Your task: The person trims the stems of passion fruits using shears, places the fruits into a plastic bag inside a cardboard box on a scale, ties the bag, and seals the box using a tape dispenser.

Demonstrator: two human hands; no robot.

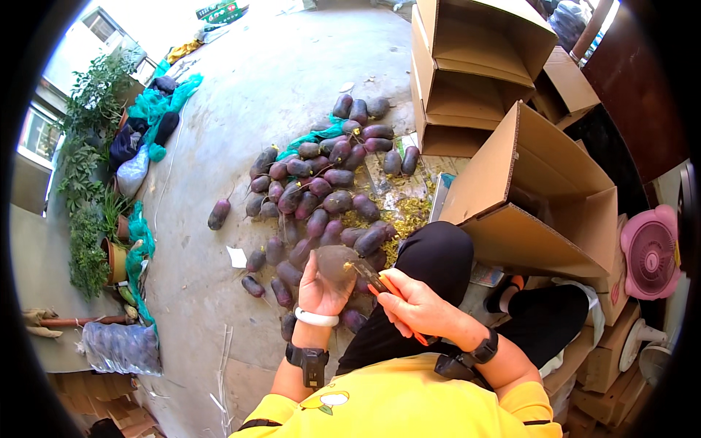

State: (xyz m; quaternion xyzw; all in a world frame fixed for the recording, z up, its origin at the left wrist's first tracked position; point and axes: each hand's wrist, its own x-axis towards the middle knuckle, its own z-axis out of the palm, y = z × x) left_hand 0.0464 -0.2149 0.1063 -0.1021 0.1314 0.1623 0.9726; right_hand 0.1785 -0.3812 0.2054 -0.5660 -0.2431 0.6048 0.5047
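In my left hand [319, 288] is a large, dusky purple root vegetable [336, 260], raised above the pile. My right hand [420, 306] grips a cutting tool [369, 274] with orange-and-black handles, its dark blade at the small pale yellowish top of the vegetable. Below and beyond my hands lies a loose pile of dark purple, oblong root vegetables [307, 193] on the concrete floor [197, 277], some with thin tails. Yellow leafy scraps [401, 212] lie beside the pile, near my bent right knee.
Open cardboard boxes [540, 219] stand at the right and are stacked [475, 40] at the back, beside a pink plastic basin [650, 252]. Potted plants [91, 179], teal netting [139, 263], bags [131, 175] and a plastic-wrapped bundle [120, 349] line the left wall. Thin strips lie on the floor.
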